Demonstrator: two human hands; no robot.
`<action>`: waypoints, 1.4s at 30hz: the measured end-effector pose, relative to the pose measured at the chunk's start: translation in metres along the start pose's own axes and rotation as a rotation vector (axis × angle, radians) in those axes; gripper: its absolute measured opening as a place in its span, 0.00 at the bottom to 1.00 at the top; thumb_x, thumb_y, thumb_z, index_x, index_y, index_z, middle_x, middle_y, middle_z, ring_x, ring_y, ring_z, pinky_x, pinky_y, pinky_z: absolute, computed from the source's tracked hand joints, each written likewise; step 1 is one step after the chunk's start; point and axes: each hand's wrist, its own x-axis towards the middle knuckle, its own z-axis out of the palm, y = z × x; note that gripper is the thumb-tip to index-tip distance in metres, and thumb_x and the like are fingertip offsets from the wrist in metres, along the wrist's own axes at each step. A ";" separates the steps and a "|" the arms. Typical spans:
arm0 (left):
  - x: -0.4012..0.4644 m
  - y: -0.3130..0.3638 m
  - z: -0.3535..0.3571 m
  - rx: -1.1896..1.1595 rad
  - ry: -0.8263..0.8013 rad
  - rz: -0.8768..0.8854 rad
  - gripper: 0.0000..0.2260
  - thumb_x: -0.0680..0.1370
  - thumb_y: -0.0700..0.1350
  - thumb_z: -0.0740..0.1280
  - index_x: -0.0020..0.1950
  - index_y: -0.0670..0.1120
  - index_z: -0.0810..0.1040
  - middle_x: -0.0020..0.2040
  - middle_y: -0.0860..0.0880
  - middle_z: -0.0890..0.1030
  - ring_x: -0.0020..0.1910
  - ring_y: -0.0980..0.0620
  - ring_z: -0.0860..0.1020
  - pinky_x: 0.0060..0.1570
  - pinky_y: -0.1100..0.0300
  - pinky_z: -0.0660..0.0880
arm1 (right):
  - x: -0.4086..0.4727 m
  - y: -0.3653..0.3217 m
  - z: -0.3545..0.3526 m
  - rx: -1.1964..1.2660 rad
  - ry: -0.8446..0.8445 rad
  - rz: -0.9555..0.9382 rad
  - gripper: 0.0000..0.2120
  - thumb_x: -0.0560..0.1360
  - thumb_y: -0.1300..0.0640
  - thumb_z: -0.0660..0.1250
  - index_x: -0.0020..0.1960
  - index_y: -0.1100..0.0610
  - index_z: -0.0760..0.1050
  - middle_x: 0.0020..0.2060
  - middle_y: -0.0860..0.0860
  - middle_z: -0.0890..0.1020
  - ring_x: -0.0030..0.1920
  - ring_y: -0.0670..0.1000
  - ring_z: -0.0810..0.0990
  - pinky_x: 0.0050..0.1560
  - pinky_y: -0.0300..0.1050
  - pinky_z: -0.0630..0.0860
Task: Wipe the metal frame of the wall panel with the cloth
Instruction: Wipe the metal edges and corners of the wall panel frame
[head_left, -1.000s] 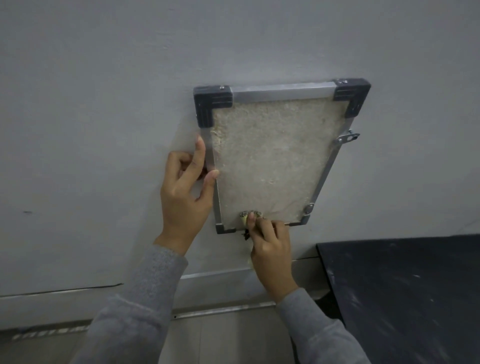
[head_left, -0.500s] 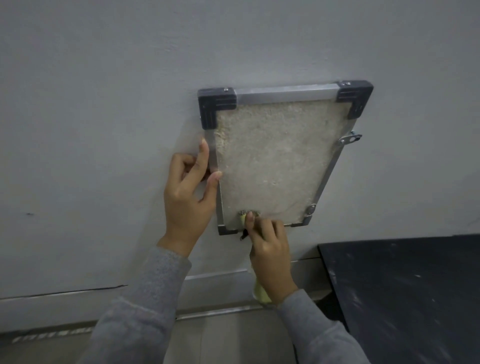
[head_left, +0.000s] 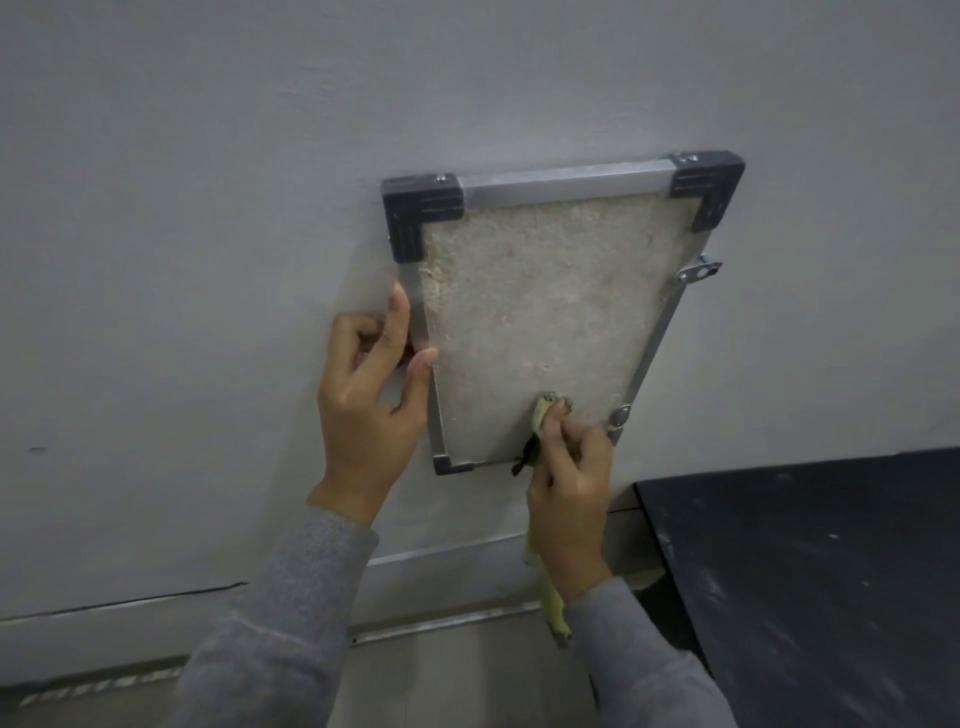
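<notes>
A wall panel with a rough beige face (head_left: 535, 312) hangs on the grey wall, edged by a metal frame (head_left: 566, 182) with black plastic corners at the top. My left hand (head_left: 371, 410) grips the frame's left rail, thumb on its front and fingers behind. My right hand (head_left: 569, 483) is closed around a yellowish cloth (head_left: 540, 413) and presses it on the bottom rail, right of the middle. The cloth's tail hangs below my wrist. A small black scrap shows beside my right fingers.
A metal latch tab (head_left: 698, 271) sticks out from the frame's right rail, with a round fastener (head_left: 620, 414) lower down. A dark, dusty surface (head_left: 810, 571) fills the lower right. A wall trim strip (head_left: 447, 618) runs below the panel above the tiled floor.
My right hand has slid the cloth rightwards along the bottom rail. More of the cloth's tail now hangs below my wrist. My left hand keeps its hold on the left rail.
</notes>
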 end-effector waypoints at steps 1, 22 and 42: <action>0.000 -0.001 0.000 0.001 -0.001 0.001 0.21 0.77 0.38 0.68 0.68 0.35 0.69 0.43 0.44 0.69 0.39 0.48 0.70 0.37 0.51 0.77 | -0.004 0.000 0.004 -0.019 -0.026 -0.007 0.14 0.78 0.66 0.61 0.61 0.69 0.75 0.41 0.61 0.77 0.40 0.58 0.75 0.43 0.46 0.76; 0.001 -0.001 0.004 -0.005 0.015 0.013 0.21 0.75 0.35 0.70 0.66 0.32 0.69 0.42 0.43 0.68 0.38 0.47 0.70 0.37 0.49 0.77 | 0.002 0.008 0.003 0.020 0.070 0.208 0.17 0.68 0.79 0.66 0.56 0.71 0.78 0.42 0.62 0.77 0.40 0.62 0.75 0.42 0.51 0.75; 0.000 0.002 0.008 -0.023 0.047 0.019 0.20 0.75 0.32 0.70 0.64 0.30 0.70 0.39 0.41 0.69 0.37 0.48 0.69 0.40 0.59 0.73 | -0.013 -0.009 0.009 0.054 0.017 0.303 0.17 0.70 0.78 0.67 0.57 0.69 0.78 0.41 0.59 0.77 0.41 0.58 0.74 0.42 0.48 0.74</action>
